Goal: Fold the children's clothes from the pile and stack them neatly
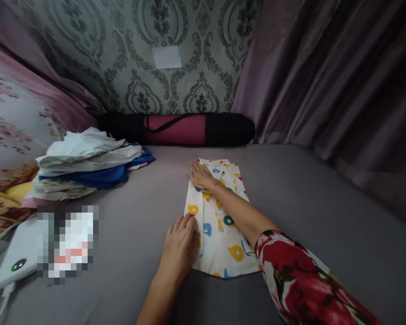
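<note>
A white shirt-like garment (235,230) printed with yellow, blue, green and red figures lies flat on the grey bed sheet. Its left side is folded inward in a long strip. My right hand (202,176) rests palm down, fingers stretched out, on the upper left part of the cloth, with the forearm crossing over the garment. At the lower left edge, my left hand (181,239) lies with lightly bent fingers on the folded strip. The left thumb is mostly hidden. The forearm covers part of the garment's right side.
A pile of folded white and blue clothes (88,162) sits on the left. Nearer stands a white device (23,253) with a cable, beside a blurred-out item (74,239). A black and maroon long bag (176,129) lies along the wall; a curtain (307,81) hangs right.
</note>
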Available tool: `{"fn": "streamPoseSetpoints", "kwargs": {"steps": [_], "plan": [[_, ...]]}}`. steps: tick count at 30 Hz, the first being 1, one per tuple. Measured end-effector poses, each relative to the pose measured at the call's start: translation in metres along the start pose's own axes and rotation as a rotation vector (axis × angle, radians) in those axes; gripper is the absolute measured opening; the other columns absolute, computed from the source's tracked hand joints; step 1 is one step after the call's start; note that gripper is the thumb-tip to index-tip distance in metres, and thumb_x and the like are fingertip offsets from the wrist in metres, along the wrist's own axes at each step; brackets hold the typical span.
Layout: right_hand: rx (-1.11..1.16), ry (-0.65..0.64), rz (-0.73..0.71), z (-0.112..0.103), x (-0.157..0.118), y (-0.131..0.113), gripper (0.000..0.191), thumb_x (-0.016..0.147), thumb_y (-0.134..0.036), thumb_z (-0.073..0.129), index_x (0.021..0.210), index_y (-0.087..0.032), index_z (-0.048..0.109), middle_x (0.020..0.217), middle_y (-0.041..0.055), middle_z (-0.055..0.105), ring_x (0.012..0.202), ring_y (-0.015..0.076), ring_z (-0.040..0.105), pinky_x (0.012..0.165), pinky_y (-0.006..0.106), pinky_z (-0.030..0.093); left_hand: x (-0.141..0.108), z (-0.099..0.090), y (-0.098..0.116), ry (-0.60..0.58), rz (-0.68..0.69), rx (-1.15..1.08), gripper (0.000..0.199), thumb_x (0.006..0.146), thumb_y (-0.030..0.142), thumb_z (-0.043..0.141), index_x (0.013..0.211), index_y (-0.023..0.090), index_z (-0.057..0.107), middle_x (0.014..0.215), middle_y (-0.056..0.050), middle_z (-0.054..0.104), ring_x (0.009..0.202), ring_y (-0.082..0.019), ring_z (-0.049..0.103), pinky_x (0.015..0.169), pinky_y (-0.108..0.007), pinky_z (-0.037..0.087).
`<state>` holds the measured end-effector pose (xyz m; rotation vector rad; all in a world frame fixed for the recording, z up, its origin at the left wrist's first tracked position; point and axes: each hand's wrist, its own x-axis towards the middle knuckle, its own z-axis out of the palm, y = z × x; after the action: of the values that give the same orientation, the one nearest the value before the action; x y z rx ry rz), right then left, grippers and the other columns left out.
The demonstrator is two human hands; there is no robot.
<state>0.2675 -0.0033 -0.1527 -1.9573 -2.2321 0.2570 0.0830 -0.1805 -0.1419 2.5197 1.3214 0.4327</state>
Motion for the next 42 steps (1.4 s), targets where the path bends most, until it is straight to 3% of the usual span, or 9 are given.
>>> {"fn": "streamPoseSetpoints", "kwargs": {"steps": [4, 8, 12, 18, 25, 31, 35, 39, 42], "plan": [[-0.014, 0.102, 0.071, 0.006, -0.01, 0.007, 0.066, 0.101, -0.044, 0.018, 0.152, -0.004, 0.027, 0.16, 0.0145, 0.022, 0.149, 0.0243, 0.012, 0.119, 0.045, 0.0, -0.001, -0.002, 0.001, -0.007, 0.011, -0.014, 0.034, 0.092, 0.019, 0.045, 0.125, 0.016, 0.053, 0.139, -0.015, 0.055, 0.128, -0.031, 0.051, 0.099, -0.048, 0.047], [0.01, 0.086, 0.09, 0.006, -0.014, 0.009, 0.065, 0.101, -0.045, 0.017, 0.152, -0.006, 0.028, 0.16, 0.0135, 0.022, 0.148, 0.0243, 0.014, 0.119, 0.045, 0.004, 0.0, -0.005, 0.002, -0.041, -0.016, -0.016, 0.034, 0.092, 0.019, 0.045, 0.124, 0.016, 0.053, 0.14, -0.015, 0.053, 0.129, -0.032, 0.049, 0.1, -0.05, 0.047], [0.05, 0.017, 0.058, -0.01, -0.02, 0.014, 0.064, 0.101, -0.045, 0.017, 0.153, -0.009, 0.026, 0.161, 0.0116, 0.018, 0.149, 0.0228, 0.012, 0.12, 0.043, 0.005, 0.001, -0.009, 0.005, -0.063, -0.031, -0.024, 0.033, 0.092, 0.019, 0.045, 0.124, 0.016, 0.053, 0.141, -0.015, 0.053, 0.13, -0.031, 0.049, 0.102, -0.049, 0.045], [-0.026, 0.057, 0.162, -0.011, -0.043, 0.029, 0.061, 0.101, -0.043, 0.019, 0.152, -0.013, 0.03, 0.161, 0.0106, 0.02, 0.148, 0.0268, 0.013, 0.118, 0.053, 0.007, 0.002, -0.017, 0.01, -0.105, -0.052, -0.034, 0.031, 0.091, 0.022, 0.048, 0.121, 0.019, 0.054, 0.142, -0.014, 0.051, 0.132, -0.031, 0.047, 0.102, -0.049, 0.045], [0.023, -0.004, 0.134, -0.018, -0.053, 0.028, 0.058, 0.1, -0.043, 0.023, 0.152, -0.016, 0.03, 0.162, 0.0105, 0.017, 0.149, 0.0279, 0.009, 0.117, 0.057, 0.007, 0.004, -0.022, 0.011, -0.163, -0.082, -0.044, 0.026, 0.093, 0.025, 0.049, 0.118, 0.018, 0.056, 0.145, -0.013, 0.048, 0.132, -0.029, 0.046, 0.104, -0.046, 0.043], [0.047, 0.001, -0.036, -0.008, -0.081, 0.0, 0.057, 0.1, -0.044, 0.024, 0.153, -0.022, 0.029, 0.163, 0.0088, 0.013, 0.149, 0.0276, 0.007, 0.115, 0.061, -0.001, 0.004, -0.018, 0.007, -0.101, -0.046, -0.06, 0.025, 0.093, 0.024, 0.051, 0.116, 0.019, 0.056, 0.141, -0.013, 0.051, 0.129, -0.027, 0.049, 0.104, -0.044, 0.043], [0.048, -0.019, -0.033, -0.002, -0.084, -0.006, 0.057, 0.1, -0.044, 0.027, 0.152, -0.022, 0.03, 0.162, 0.0088, 0.015, 0.149, 0.0264, 0.01, 0.115, 0.06, -0.007, 0.004, -0.016, 0.004, -0.093, -0.031, -0.086, 0.028, 0.091, 0.034, 0.058, 0.114, 0.018, 0.057, 0.139, -0.014, 0.053, 0.126, -0.028, 0.052, 0.104, -0.044, 0.043], [0.182, -0.069, -0.056, -0.017, -0.096, 0.002, 0.06, 0.101, -0.046, 0.023, 0.154, -0.02, 0.025, 0.163, 0.0085, 0.01, 0.15, 0.0234, 0.004, 0.118, 0.054, -0.002, 0.005, -0.012, -0.002, -0.054, -0.009, -0.117, 0.035, 0.088, 0.04, 0.062, 0.116, 0.02, 0.057, 0.136, -0.013, 0.055, 0.123, -0.027, 0.053, 0.103, -0.045, 0.044], [0.206, 0.0, 0.01, -0.03, -0.134, 0.008, 0.061, 0.101, -0.045, 0.018, 0.155, -0.019, 0.02, 0.163, 0.0074, 0.007, 0.15, 0.0221, 0.0, 0.119, 0.051, -0.001, 0.006, -0.008, -0.001, 0.0, 0.024, -0.103, 0.037, 0.092, 0.038, 0.055, 0.125, 0.02, 0.052, 0.14, -0.014, 0.052, 0.129, -0.027, 0.049, 0.106, -0.047, 0.04]]}}
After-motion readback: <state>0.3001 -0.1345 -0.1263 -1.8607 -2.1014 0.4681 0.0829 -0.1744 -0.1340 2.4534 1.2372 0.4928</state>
